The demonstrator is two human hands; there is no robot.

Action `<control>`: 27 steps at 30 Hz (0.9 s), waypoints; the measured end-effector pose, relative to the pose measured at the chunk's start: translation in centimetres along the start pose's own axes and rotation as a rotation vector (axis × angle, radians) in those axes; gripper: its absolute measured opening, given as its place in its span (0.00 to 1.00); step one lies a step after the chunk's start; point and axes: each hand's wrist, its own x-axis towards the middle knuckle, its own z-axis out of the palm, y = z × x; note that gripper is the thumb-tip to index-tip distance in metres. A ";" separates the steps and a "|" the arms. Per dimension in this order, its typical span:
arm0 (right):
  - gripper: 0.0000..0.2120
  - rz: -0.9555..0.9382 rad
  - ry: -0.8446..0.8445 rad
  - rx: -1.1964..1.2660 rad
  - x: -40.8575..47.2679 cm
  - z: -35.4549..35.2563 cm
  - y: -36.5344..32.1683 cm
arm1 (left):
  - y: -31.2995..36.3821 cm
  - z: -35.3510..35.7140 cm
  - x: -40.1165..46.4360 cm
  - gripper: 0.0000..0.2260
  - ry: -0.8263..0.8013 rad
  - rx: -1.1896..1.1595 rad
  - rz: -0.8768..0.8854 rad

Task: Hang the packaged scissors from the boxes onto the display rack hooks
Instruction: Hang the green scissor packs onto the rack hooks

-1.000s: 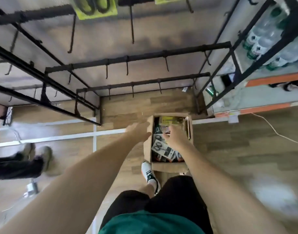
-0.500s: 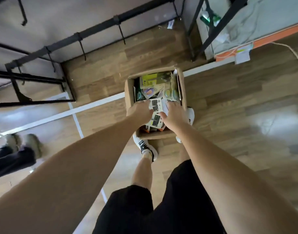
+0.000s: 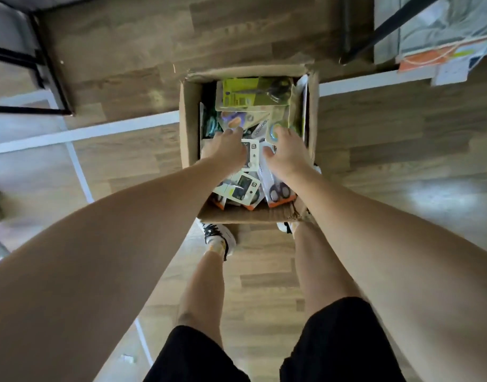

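Black shorts (image 3: 341,340), white sneakers (image 3: 219,237), bare arms

"SCISSORS", partial, on white package (image 3: 260,128)

Both arms stretched forward-down; left hand (image 3: 225,146) and right hand (image 3: 288,150) palms down, fingers spread

Packs under both hands (image 3: 228,150) hidden; each grip unclear; rack (image 3: 48,78) cut off top-left.
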 end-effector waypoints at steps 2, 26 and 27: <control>0.22 -0.032 0.000 -0.033 1.8 0.7 0.2 | -0.9 1.5 1.4 0.21 -0.019 0.006 0.005; 0.24 -0.410 -0.173 -0.613 8.4 4.0 0.4 | -5.7 9.2 4.9 0.15 0.313 -0.349 -0.046; 0.22 -0.431 -0.137 -0.602 8.5 3.8 0.2 | -5.7 9.1 5.0 0.17 0.319 -0.338 -0.038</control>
